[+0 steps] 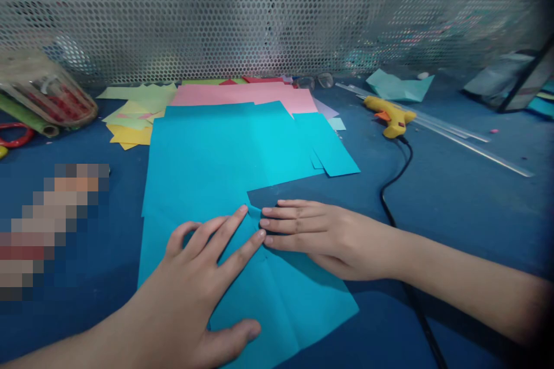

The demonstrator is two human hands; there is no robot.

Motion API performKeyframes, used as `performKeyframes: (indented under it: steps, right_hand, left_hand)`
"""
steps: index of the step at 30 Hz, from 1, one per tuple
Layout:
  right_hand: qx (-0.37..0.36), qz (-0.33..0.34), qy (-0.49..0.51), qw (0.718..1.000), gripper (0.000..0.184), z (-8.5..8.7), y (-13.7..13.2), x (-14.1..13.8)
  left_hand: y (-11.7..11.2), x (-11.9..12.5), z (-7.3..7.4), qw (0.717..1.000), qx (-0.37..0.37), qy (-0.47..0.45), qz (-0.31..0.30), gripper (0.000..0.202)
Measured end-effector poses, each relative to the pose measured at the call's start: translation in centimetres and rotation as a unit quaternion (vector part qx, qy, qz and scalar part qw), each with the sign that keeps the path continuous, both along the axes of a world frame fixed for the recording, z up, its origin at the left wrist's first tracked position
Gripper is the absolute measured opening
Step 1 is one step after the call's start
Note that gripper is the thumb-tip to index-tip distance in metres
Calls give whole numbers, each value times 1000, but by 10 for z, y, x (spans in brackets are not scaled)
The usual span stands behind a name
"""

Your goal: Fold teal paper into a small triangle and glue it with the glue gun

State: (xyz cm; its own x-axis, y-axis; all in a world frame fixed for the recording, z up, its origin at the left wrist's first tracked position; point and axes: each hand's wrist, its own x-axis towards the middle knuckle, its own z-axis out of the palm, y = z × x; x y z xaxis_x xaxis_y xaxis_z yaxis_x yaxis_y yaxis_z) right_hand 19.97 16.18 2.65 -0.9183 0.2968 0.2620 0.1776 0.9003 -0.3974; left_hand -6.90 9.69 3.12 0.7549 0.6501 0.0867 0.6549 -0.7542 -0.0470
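Note:
A creased sheet of blue paper (277, 305) lies under both my hands, one edge of it turned up in a small fold between them. My left hand (208, 265) presses on it with fingers spread and thumb apart. From the right, my right hand (320, 236) rests flat on the same sheet, its fingers stretched out and their tips near my left fingertips. Just beyond, more blue paper (208, 150) is spread out, and a smaller blue piece (329, 144) lies at its right side.
Pink paper (234, 94) and yellow scraps (130, 134) lie behind. A yellow glue gun (392, 115) trails a black cord (383, 190) past my right arm, near clear sticks (467, 150). On the left are a plastic jar (64, 92), red-handled scissors (19, 137) and a blurred-out object.

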Motion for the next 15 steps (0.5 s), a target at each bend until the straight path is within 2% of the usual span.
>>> performKeyframes:
  steps: [3,5,9,15]
  right_hand:
    - [-5,1,1,1000,39,-1,-1,0]
    - [-10,0,5,1000,38,-2,-1,0]
    - [-11,-5,13,1000,38,-3,-1,1]
    - [-8,-6,10,1000,38,-2,-1,0]
  left_hand:
    - [-7,5,-5,998,8,-48,43,56]
    - [-10,6,-7,997,1,-67,49,50]
    - [-9,4,-8,995,-28,-77,54,49]
    - [-2,2,-7,995,-51,-60,63,59]
